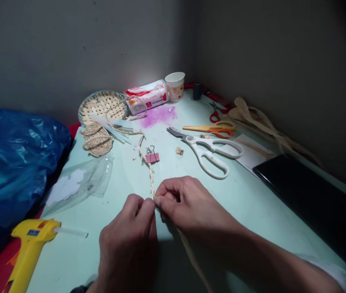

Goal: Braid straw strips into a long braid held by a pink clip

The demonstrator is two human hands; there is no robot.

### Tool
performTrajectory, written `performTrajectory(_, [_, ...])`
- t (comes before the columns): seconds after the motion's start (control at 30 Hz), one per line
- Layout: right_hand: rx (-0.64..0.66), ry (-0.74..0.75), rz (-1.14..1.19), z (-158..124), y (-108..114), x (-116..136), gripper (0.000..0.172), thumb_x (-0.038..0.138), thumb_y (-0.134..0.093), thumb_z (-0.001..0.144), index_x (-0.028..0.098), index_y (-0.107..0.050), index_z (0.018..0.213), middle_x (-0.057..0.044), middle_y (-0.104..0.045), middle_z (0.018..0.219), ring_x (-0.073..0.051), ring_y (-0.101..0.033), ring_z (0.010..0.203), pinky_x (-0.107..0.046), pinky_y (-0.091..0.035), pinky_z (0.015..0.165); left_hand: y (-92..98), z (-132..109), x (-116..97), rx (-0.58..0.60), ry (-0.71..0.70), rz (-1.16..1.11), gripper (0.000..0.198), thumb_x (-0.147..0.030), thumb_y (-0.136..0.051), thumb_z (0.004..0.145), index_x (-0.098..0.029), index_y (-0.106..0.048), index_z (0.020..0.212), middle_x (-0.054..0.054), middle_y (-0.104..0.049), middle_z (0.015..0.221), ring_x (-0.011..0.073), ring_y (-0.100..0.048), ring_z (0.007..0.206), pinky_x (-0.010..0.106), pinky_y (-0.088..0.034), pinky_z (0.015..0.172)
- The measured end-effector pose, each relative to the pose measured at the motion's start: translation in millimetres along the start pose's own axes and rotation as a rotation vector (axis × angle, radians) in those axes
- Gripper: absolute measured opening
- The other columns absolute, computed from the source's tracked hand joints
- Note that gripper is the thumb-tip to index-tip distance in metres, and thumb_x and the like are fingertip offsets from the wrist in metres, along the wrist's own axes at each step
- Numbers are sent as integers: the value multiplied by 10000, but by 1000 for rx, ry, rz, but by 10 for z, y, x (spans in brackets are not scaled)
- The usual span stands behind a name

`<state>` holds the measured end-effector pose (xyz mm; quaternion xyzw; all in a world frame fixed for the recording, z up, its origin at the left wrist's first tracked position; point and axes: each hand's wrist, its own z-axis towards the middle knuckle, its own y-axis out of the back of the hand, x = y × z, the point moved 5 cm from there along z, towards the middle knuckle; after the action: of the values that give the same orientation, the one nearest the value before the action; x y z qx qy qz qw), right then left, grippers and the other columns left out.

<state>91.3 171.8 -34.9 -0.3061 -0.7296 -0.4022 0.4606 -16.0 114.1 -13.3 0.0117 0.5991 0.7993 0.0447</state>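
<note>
A pale braided cord (152, 179) runs from the back of the table down to my fingers. My left hand (132, 228) is closed at its near end, thumb and finger pressed together on the strands. Pinching the same spot from the right is my right hand (188, 207), its thumb against the index finger. One loose strand (193, 256) trails toward me from beneath the right hand. Farther up, a pink binder clip (152, 157) is on the braid. The other strand ends are hidden by my hands.
White scissors (211, 150) and orange scissors (212, 128) lie to the right, near a black device (307, 195). At left are a yellow glue gun (32, 244), a blue plastic bag (17, 162) and coiled twine (97, 140). A woven basket (84, 110), tissue pack (147, 97) and paper cup (175, 86) stand behind.
</note>
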Motion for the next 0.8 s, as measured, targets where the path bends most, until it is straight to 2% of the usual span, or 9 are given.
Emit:
performTrajectory(0.13, [23, 38, 41, 2, -21, -12, 178, 194, -500, 761, 156, -643, 663, -1, -568, 583, -103, -456, 539, -227, -262, 472, 63, -108, -93, -101, -111, 215, 259, -102, -430, 859, -220, -657, 905, 39, -683, 813, 141, -562, 574, 269, -301, 485])
performTrajectory(0.27, [40, 38, 94, 28, -33, -15, 157, 182, -513, 729, 143, -625, 624, -2, -574, 562, -101, -448, 531, -221, -303, 496, 108, -182, -114, -175, -166, 163, 308, -96, -427, 877, -197, -629, 1086, 53, -714, 884, 127, -606, 608, 256, -343, 524])
performTrajectory(0.43, [82, 34, 166, 28, 0, 17, 145, 143, -528, 702, 138, -628, 598, 0, -598, 565, -96, -448, 530, -208, -330, 507, 119, -212, -128, -192, -224, 29, 257, -93, -485, 860, -180, -642, 1044, 47, -711, 875, 138, -647, 692, 259, -372, 611])
performTrajectory(0.53, [114, 47, 185, 25, 7, 16, 151, 143, -530, 713, 132, -630, 600, -4, -608, 576, -95, -457, 525, -207, -335, 505, 69, -232, -159, -142, -256, 85, 251, -110, -475, 865, -173, -650, 1034, 35, -701, 813, 153, -635, 671, 295, -347, 591])
performTrajectory(0.67, [117, 71, 162, 39, 0, 2, 146, 151, -544, 735, 132, -634, 620, -5, -609, 584, -96, -489, 542, -202, -357, 530, 35, -243, -196, -82, -231, 136, 259, -134, -454, 887, -187, -675, 1011, 15, -644, 669, 172, -590, 603, 317, -332, 566])
performTrajectory(0.73, [93, 63, 128, 47, 3, -7, 124, 161, -565, 732, 135, -640, 636, 3, -598, 571, -93, -482, 536, -198, -343, 516, 73, -209, -169, -61, -191, 31, 239, -181, -460, 893, -204, -690, 953, 28, -632, 686, 185, -588, 645, 311, -354, 582])
performTrajectory(0.8, [69, 61, 92, 50, 7, -8, 116, 177, -580, 731, 136, -645, 644, 10, -586, 554, -88, -463, 521, -197, -325, 502, 127, -130, -64, -30, -97, -203, 237, -258, -461, 899, -220, -692, 857, 57, -647, 800, 198, -599, 749, 301, -398, 636])
